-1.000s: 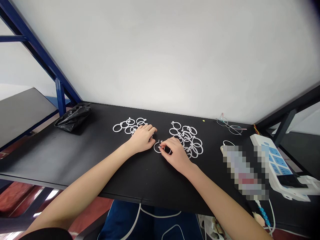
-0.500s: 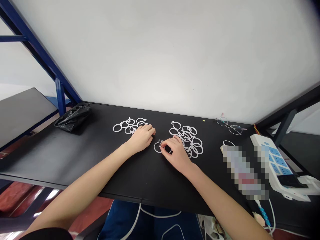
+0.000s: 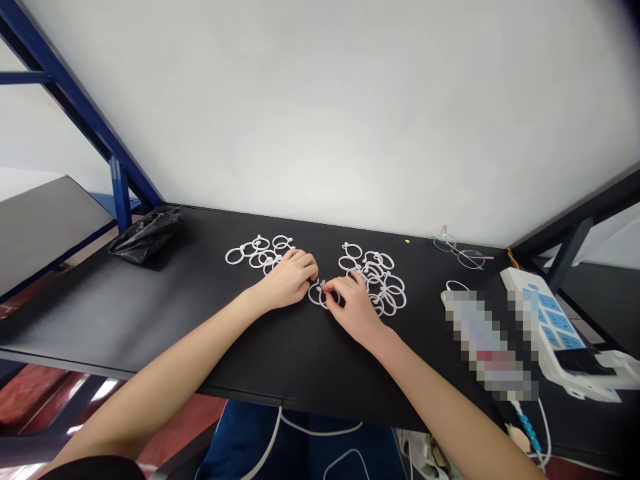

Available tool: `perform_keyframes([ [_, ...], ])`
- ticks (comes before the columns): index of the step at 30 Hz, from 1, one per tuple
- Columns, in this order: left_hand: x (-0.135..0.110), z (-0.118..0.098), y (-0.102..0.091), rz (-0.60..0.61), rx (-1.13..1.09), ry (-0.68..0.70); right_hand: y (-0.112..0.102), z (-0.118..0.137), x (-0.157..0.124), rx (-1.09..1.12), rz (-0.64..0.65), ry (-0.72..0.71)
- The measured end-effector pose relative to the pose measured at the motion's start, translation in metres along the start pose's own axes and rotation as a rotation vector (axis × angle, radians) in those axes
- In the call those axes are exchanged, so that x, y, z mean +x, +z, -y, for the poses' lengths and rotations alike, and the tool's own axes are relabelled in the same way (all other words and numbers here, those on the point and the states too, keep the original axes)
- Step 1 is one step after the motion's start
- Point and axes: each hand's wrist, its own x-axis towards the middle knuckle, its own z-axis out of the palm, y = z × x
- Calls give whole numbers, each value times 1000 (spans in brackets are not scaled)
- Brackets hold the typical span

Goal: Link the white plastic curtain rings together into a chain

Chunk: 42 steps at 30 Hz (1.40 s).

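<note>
Quick pass from my end of the feed. Versus 0.5 s ago: the left hand [image 3: 293, 277] has shifted a little right and toward the surface's near edge, so it now sits just beside the 2 white rings [image 3: 315, 303] between the hands. More of the right-hand ring of those 2 shows. The right hand [image 3: 353, 303] has barely moved, and I log its wrist as unchanged. The left cluster of rings [image 3: 257, 250] and the right pile of rings [image 3: 384, 288] lie as they were, with a bit more of the cluster visible past the knuckles.

Hands: left is curled, fingers bent over, and I can't tell if it grips anything. Right has thumb and forefinger bent close at the 2 rings, and I can't tell whether they pinch. Those rings lie mid-surface, between the far and near edges of the black surface [image 3: 150, 320].

Labels: the item near the surface's right edge [image 3: 490, 347] is pixelated, so I can't read it. The power strip [image 3: 550, 320] beside it has blue socket faces, any print too small for me. Glasses [image 3: 455, 251] sit by the far edge toward its right corner; a black plastic bag [image 3: 147, 237] sits at the far left corner.
</note>
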Motion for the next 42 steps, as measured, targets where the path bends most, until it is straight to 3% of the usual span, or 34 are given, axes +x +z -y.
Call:
perform_keyframes([
  [12, -1, -4, 1, -2, -56, 64, 0, -4, 2, 40, -51, 13],
  [28, 0, -9, -1, -36, -71, 87, -7, 5, 3, 118, -272, 17],
  [42, 0, -12, -7, -84, -129, 100, -7, 5, 3, 150, -270, 11],
])
